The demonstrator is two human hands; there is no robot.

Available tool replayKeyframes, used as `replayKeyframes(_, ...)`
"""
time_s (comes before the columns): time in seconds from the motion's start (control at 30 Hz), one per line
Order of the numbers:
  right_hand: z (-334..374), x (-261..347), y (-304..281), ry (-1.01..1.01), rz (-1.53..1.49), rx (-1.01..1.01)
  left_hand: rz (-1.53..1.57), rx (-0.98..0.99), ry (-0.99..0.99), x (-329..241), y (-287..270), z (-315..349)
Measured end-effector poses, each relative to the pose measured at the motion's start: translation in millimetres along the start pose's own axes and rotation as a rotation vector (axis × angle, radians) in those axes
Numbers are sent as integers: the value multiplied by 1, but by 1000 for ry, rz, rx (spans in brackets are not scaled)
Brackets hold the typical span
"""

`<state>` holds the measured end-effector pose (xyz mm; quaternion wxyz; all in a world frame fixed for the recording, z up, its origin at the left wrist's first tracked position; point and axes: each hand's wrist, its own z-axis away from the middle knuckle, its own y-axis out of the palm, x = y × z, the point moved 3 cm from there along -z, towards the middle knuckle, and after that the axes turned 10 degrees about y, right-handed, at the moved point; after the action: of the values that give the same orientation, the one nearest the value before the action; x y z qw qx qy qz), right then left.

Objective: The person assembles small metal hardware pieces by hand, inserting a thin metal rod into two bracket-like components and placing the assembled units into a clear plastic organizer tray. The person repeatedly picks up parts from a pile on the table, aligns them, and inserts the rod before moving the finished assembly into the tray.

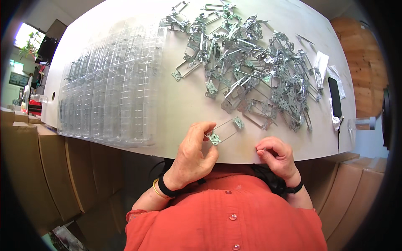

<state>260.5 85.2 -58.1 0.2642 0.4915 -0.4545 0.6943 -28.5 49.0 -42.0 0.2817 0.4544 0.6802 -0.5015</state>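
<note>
At the table's near edge, my left hand (191, 155) grips one end of a metal bracket assembly (215, 137) between thumb and fingers. Two thin rods run from that end to a second small plate, which points away to the right. My right hand (278, 155) rests by the edge to the right of it, thumb and fingers pressed together in a pinch. Whatever sits between those fingertips is too small to make out. Just beyond both hands spreads a large tangled heap of similar metal brackets (251, 62).
Clear plastic trays (109, 83) with many compartments cover the left of the white table (178, 106). Toward the right edge lie a dark phone (335, 97) and white wrappers (321, 65). A transparent cup (363, 123) sticks out past that edge. Cardboard boxes (54, 167) stand below.
</note>
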Motion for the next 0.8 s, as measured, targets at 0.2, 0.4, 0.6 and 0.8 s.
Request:
replayKeyframes(0.2, -7, 12, 10, -30, 57, -39, 18, 8, 47, 13, 0, 10)
replayKeyframes(0.4, -15, 22, 21, 49, -19, -145, 12, 40, 56, 11, -2, 16)
replayKeyframes(0.6, -24, 36, 26, -44, 99, -193, -89, 14, 123, 4, 1, 17)
replayKeyframes(0.8, -19, 35, 32, 21, 89, -211, -178, -62, 208, 6, 13, 19)
